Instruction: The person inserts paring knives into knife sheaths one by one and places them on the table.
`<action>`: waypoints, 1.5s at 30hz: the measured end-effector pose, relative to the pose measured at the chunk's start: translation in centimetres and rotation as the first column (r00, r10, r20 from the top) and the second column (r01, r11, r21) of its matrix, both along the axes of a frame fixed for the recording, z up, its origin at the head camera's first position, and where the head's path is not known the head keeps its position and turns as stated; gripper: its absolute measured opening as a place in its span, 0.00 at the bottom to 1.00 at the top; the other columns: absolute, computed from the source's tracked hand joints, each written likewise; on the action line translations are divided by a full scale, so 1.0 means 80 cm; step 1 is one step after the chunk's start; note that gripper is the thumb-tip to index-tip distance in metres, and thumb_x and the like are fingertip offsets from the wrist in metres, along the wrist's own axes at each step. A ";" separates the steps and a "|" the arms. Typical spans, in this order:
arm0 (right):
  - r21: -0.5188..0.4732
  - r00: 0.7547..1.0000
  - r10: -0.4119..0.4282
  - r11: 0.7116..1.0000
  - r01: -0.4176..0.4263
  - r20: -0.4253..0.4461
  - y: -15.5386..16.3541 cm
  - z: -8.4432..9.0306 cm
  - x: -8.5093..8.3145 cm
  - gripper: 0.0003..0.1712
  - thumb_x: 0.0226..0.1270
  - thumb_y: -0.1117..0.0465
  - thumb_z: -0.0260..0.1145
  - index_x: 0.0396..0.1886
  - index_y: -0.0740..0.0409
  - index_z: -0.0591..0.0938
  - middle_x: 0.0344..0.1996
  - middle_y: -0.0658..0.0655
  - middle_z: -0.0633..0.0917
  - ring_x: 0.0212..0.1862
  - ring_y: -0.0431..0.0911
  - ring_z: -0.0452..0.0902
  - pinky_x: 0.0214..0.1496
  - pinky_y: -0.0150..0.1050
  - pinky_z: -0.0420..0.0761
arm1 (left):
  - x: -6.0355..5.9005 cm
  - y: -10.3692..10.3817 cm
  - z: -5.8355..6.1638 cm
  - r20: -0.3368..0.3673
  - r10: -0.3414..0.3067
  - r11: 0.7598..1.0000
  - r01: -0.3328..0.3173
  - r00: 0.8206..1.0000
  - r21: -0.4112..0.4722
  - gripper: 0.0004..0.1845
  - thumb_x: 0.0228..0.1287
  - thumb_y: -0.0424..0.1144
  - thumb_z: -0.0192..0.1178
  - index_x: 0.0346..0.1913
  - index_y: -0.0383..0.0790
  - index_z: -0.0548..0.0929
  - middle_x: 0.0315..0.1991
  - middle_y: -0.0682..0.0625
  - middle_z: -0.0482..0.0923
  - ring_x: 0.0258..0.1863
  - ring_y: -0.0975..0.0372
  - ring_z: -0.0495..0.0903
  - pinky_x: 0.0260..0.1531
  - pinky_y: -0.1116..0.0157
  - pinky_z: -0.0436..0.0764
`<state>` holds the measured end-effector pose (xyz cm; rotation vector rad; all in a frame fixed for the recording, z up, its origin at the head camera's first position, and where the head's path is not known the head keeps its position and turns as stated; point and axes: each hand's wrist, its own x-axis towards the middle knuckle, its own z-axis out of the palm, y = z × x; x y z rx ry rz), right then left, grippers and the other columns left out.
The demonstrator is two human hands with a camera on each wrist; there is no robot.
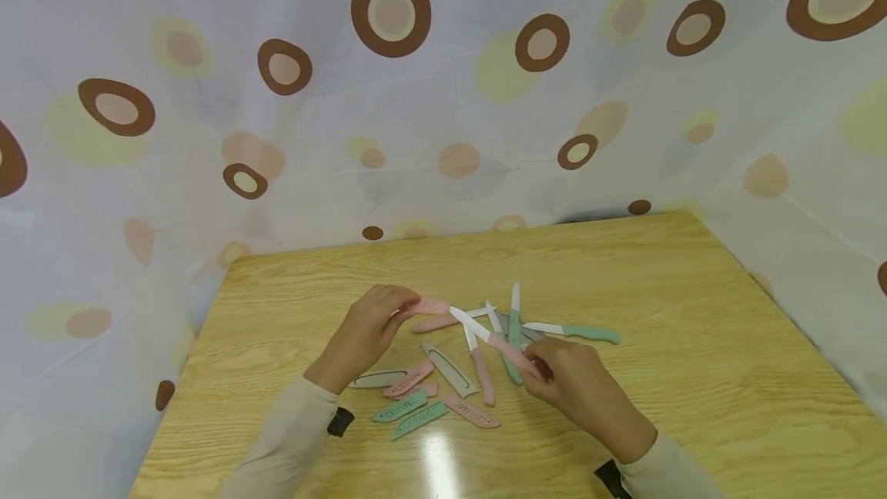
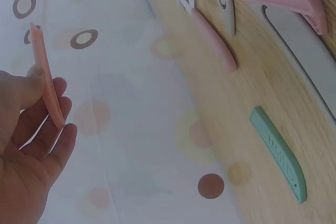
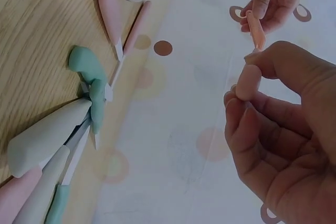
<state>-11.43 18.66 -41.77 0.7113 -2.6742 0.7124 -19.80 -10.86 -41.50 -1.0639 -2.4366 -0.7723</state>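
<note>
My left hand point(image 1: 369, 329) pinches a pink knife sheath point(image 1: 433, 306) above the table; the left wrist view shows this sheath point(image 2: 46, 77) between thumb and fingers. My right hand point(image 1: 575, 383) grips the pink handle of a white-bladed paring knife point(image 1: 511, 353), raised over the pile. Its blade tip points left at the sheath's end; in the head view the two meet or nearly meet, and I cannot tell whether the tip is inside. In the right wrist view the knife's handle butt point(image 3: 248, 82) shows between thumb and fingers.
Several unsheathed knives with pink, green and grey handles lie in a pile, including a green-handled knife point(image 1: 590, 333) at right. Nearer me lie loose sheaths: a green one point(image 1: 420, 420), a pink one point(image 1: 473, 411) and a grey one point(image 1: 450, 370). A patterned curtain point(image 1: 443, 114) surrounds the wooden table point(image 1: 728, 406).
</note>
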 end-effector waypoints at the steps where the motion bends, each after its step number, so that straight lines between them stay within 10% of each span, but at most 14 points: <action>1: -0.001 1.000 0.010 1.000 -0.010 -0.003 0.000 0.000 0.000 0.05 0.50 0.69 0.72 0.26 0.60 0.83 0.16 0.42 0.69 0.20 0.29 0.58 0.17 0.23 0.65 | 0.001 0.001 -0.001 -0.001 -0.009 1.000 0.009 1.000 0.005 0.10 0.66 0.33 0.59 0.48 0.38 0.81 0.46 0.50 0.81 0.47 0.59 0.79 0.45 0.65 0.82; 45: 0.006 0.979 0.111 0.994 -0.111 -0.173 0.000 -0.011 0.000 0.08 0.48 0.71 0.74 0.28 0.61 0.84 0.18 0.43 0.72 0.22 0.30 0.60 0.19 0.19 0.65 | 0.000 -0.011 -0.011 -0.021 -0.050 0.999 0.049 0.999 -0.018 0.11 0.64 0.31 0.60 0.48 0.35 0.84 0.45 0.48 0.82 0.47 0.58 0.79 0.46 0.66 0.82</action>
